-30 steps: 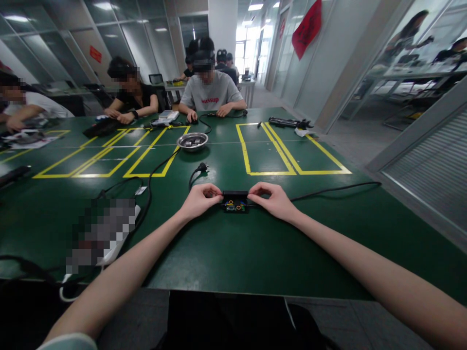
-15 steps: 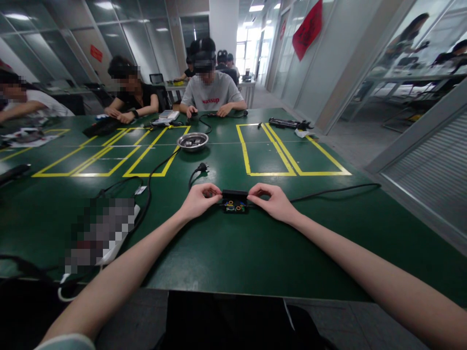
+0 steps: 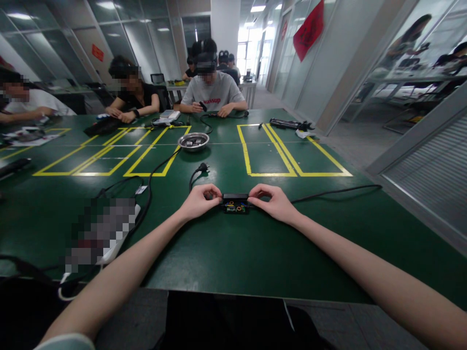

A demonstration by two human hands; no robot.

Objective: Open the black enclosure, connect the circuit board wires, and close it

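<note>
Between my hands is a power adapter with its black case apart. My left hand point(image 3: 202, 200) pinches the left end of the black cover point(image 3: 235, 196), and my right hand point(image 3: 270, 200) pinches its right end. The cover is tilted over the far side of the lower case, where a small circuit board point(image 3: 234, 208) with yellow-orange ring-shaped coils shows. A black cable point(image 3: 335, 192) runs away to the right from behind my right hand. Just beyond my left hand lies a black mains plug point(image 3: 203, 168) on its cord. My fingertips partly hide the adapter's ends.
A metal bowl point(image 3: 193, 142) with small metal parts stands farther back on the green table point(image 3: 233, 262). At left lies a blurred-out white-edged object point(image 3: 120, 238) among cables. Yellow tape point(image 3: 272, 174) marks rectangles. A co-worker point(image 3: 213, 90) sits opposite, holding a small black object.
The cover has tipped and dropped slightly toward the circuit board, with both hands keeping their pinch. Opposite, the co-worker's hand has lifted a small black object.
</note>
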